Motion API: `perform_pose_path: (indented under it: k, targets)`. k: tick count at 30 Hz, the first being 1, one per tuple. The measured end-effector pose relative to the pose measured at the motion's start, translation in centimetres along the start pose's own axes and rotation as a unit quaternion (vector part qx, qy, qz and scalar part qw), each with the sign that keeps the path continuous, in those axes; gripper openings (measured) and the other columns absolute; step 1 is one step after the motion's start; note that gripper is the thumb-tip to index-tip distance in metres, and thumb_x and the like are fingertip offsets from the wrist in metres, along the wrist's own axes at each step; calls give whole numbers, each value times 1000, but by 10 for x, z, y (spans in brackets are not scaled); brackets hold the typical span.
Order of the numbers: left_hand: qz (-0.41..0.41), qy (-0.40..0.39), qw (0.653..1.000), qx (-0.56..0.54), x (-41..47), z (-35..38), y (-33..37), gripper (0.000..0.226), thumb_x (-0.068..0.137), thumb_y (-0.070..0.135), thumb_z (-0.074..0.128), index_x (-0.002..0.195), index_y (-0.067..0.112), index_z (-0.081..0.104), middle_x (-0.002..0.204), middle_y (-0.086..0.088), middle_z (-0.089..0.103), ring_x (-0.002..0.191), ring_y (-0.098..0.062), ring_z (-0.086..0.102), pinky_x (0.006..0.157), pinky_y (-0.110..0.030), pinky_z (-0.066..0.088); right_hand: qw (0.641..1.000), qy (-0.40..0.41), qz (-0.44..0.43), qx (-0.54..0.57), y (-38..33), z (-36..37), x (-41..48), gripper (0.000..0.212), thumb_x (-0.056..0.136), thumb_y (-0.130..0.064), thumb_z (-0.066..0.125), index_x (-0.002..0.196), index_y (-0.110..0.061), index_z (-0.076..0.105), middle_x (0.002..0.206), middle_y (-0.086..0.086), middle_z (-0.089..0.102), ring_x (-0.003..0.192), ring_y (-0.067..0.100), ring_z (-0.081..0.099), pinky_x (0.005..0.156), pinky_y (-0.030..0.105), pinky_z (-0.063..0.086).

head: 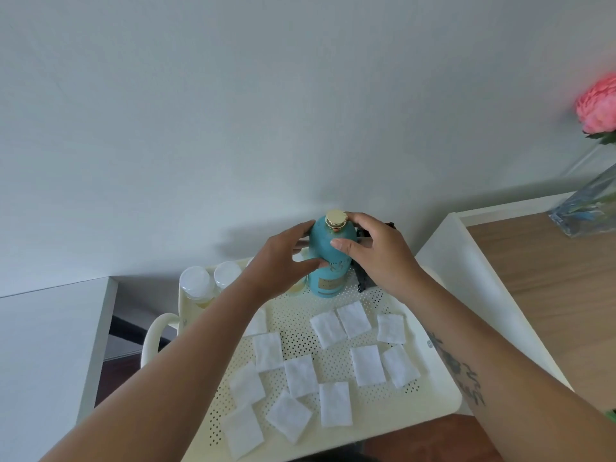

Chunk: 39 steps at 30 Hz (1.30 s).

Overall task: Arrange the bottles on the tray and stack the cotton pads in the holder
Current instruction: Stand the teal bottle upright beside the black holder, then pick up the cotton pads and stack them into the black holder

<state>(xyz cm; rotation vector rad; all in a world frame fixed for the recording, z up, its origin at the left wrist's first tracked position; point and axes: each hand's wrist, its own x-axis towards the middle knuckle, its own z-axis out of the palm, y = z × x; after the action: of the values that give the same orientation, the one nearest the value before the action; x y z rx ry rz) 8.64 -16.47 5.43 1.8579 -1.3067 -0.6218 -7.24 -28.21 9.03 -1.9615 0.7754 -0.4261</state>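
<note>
A tall teal bottle (328, 261) with a gold cap stands upright at the back of the cream perforated tray (436, 398). My left hand (283, 258) wraps its left side and my right hand (373, 251) grips its right shoulder, fingers near the cap. Two clear bottles (208, 281) with round white lids stand in the tray's back left corner; another small bottle is mostly hidden under my left hand. Several square white cotton pads (333, 358) lie scattered flat across the tray. A black holder (361, 280) is partly hidden behind my right hand.
The tray tops a cart with a curved handle (156, 335) at the left. A white wall rises close behind. A white-edged wooden table (540, 281) at the right carries a glass vase (590, 208) with a pink flower (598, 105). A white surface (46, 341) lies left.
</note>
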Motion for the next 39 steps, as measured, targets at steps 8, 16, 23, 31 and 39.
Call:
perform_pose_path:
  k: [8,16,23,31,39]
  targets:
    - [-16,-36,999,-15,6,-8,-6,68,83,20,77,143,20,46,136,3,61,122,-8,59,106,-33,48,998,30,18,55,4,10,-4,49,84,-30,74,129,-22,58,120,-1,67,101,23,67,88,44,56]
    - [-42,34,999,-10,-12,-9,-7,64,80,23,80,138,19,52,126,7,65,112,-4,63,99,-20,49,996,66,19,65,20,16,-13,53,84,-31,74,133,-21,54,129,-5,59,111,10,61,89,28,54]
    - [-91,156,983,-36,-53,-25,-17,20,85,15,75,102,25,69,88,11,73,83,0,68,75,-7,51,985,169,-20,39,43,53,-53,14,87,-27,69,89,-25,55,87,-10,61,83,5,60,66,22,53]
    - [-210,187,960,-5,-106,-26,-38,9,88,26,70,86,34,65,76,16,69,72,2,62,62,-5,46,998,-38,-26,-40,58,114,-57,4,91,-30,62,91,-27,61,89,-17,60,79,0,57,66,14,45]
    - [-386,236,891,19,-146,10,-71,22,92,26,62,115,25,62,119,8,63,98,-13,64,85,-31,53,964,-171,-57,-196,59,163,-30,20,95,-25,49,111,-21,60,113,-6,59,90,24,61,72,34,50]
